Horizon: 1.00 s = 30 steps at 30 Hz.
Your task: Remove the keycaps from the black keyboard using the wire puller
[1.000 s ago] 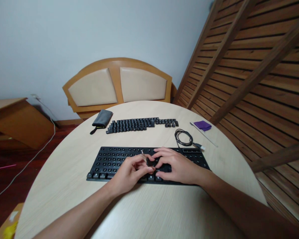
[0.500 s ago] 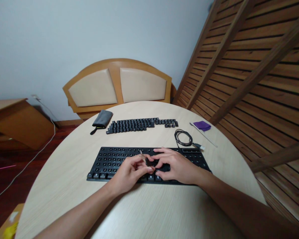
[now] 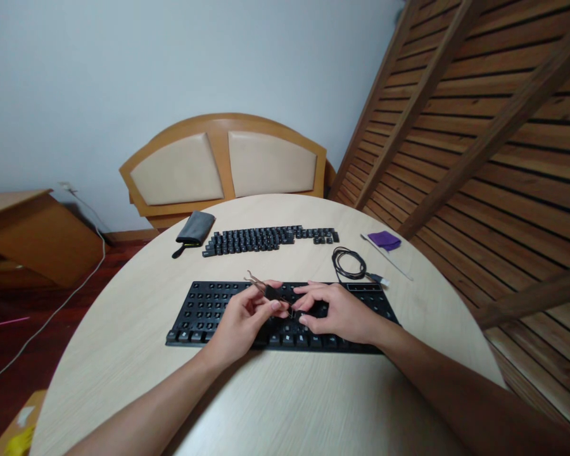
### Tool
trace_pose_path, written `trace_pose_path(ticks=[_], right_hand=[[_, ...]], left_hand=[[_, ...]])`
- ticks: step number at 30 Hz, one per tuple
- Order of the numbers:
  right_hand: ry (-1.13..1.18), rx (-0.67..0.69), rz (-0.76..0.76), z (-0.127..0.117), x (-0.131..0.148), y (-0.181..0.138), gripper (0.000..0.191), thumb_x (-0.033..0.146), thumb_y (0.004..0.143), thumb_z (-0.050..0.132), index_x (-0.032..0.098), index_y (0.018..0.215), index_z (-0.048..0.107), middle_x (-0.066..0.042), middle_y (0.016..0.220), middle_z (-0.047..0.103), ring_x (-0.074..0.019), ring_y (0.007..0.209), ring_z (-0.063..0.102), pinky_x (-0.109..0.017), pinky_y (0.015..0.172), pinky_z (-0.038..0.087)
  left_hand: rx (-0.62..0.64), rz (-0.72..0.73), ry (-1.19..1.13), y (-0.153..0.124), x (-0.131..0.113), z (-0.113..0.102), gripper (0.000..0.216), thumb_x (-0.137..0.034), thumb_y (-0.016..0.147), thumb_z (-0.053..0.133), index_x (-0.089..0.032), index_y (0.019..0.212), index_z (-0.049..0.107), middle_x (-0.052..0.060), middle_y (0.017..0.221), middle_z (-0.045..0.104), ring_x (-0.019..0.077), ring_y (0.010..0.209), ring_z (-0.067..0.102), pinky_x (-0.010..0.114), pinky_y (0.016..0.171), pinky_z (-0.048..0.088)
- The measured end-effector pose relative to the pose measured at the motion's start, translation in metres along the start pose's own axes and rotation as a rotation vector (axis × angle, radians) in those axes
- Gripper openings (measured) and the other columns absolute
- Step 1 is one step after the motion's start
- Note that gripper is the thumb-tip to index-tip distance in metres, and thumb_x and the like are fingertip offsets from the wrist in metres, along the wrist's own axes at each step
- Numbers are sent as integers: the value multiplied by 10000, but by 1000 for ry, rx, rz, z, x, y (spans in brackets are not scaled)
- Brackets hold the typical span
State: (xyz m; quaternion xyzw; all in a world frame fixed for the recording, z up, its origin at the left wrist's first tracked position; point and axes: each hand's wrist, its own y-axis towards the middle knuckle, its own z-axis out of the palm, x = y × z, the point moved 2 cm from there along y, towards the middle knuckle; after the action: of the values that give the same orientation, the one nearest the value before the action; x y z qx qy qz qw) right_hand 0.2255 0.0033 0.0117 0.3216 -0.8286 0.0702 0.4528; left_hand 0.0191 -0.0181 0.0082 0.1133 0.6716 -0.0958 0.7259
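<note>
A black keyboard with most keycaps off lies in front of me on the round table. My left hand hovers over its middle, fingers pinched on a small wire keycap puller that sticks up to the left with a black keycap at its tip. My right hand rests on the keyboard's right half, and its thumb and forefinger meet the left hand's fingertips at the keycap. Whether the right hand itself grips anything I cannot make out.
Rows of removed keycaps lie beyond the keyboard, with a grey pouch to their left. A coiled black cable, a purple cloth and a thin rod lie at the right. A wooden headboard stands behind.
My left hand has lifted off the keyboard and tilted the puller up to the left, bringing a keycap with it. The long key under the hands is gone from its place.
</note>
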Motion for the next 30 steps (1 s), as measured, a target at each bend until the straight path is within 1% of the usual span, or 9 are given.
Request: trace_pose_path(ticks=[3,5,7,9,11,15,23,26,30], right_hand=[[-17,-50,22,0,-3,-1,97,288,785,709,224,856,727,-55,1061,753,-246,1123,652,-439,1085,384],[-11,-81,40,0,-4,-1,129,300,798,696,215,890,726,-63,1077,742,-232,1046,677,-393,987,464],[2,-91,54,0,-5,-1,148,310,829,665,205,921,714,-52,1017,744,-205,942,690,-343,882,505],[0,-98,65,-1,-6,0,161,321,864,630,202,944,704,-36,949,739,-183,872,681,-313,823,509],[-18,-110,69,-2,-5,0,166,325,883,614,202,955,698,-29,932,730,-178,870,670,-308,824,500],[-20,-120,51,-3,-2,0,163,301,899,594,204,997,681,-35,985,720,-187,938,656,-324,883,489],[-15,-159,39,-2,-5,3,242,239,926,551,204,1155,621,-70,1178,688,-196,1091,636,-355,987,477],[-125,-184,46,-7,-8,6,254,234,937,544,205,1179,616,-71,1188,690,-201,1103,637,-358,991,473],[-389,-202,79,-21,-8,20,221,233,949,540,207,1141,647,-70,1133,709,-232,1072,644,-386,956,477]], left_hand=[[-21,10,6,1,0,-1,371,-343,854,688,-138,1149,596,74,870,769,186,788,729,332,816,555],[-40,15,23,1,0,-1,383,-361,850,687,-139,1147,593,74,872,767,196,803,730,344,823,552],[-64,23,57,2,1,-2,394,-373,849,684,-141,1154,589,71,868,765,207,830,729,353,835,544],[-86,29,101,2,1,-2,394,-375,855,676,-144,1162,586,68,859,763,216,865,724,351,843,531],[-105,33,148,3,2,-3,388,-373,863,668,-147,1168,588,71,876,762,219,887,713,342,831,518],[-118,41,223,3,3,-4,367,-366,881,655,-149,1171,596,69,893,755,213,869,688,327,799,493],[-91,70,238,2,3,-3,311,-352,886,645,-161,1131,627,77,999,726,225,957,676,350,894,482],[-93,75,288,2,5,-3,300,-341,895,636,-164,1137,623,80,1036,715,226,960,674,359,903,477],[-89,82,333,1,5,-2,297,-324,916,609,-165,1166,613,85,1070,708,227,972,669,370,912,469]])
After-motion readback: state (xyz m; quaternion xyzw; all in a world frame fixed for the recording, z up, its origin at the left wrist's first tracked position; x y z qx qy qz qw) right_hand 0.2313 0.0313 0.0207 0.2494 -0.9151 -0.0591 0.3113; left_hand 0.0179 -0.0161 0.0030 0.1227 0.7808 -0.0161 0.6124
